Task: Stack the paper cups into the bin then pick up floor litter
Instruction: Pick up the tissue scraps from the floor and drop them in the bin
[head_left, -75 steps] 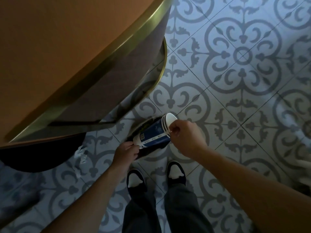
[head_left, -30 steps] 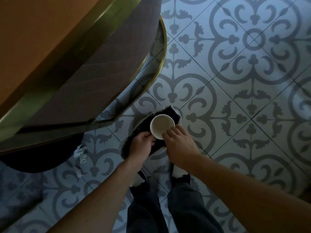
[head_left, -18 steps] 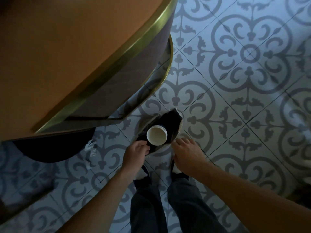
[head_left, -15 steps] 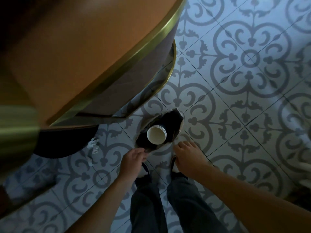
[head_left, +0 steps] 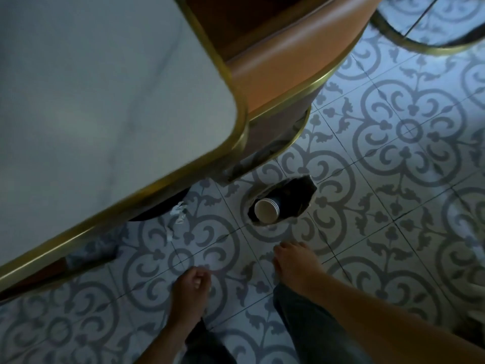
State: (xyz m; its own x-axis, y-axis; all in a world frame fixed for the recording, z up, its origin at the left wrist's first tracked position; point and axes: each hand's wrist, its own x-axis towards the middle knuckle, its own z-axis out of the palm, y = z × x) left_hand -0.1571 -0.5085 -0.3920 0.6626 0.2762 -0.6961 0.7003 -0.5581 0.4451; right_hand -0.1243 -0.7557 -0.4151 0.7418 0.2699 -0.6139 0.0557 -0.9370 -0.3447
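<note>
Stacked paper cups [head_left: 266, 210] sit in the bin [head_left: 299, 198], beyond both hands: left hand [head_left: 191, 290] loosely curled, right hand [head_left: 295, 264] open, both empty.

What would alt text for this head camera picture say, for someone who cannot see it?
A stack of blue paper cups leans in a black-lined bin on a grey patterned tile floor. Both empty hands, left and right, hang nearer the camera; crumpled white litter lies by a brass-edged table.

We have one head-worn view, looking steeply down at the tiled floor [head_left: 393, 179] from standing height (table corner [head_left: 231, 106] close, upper left).
</note>
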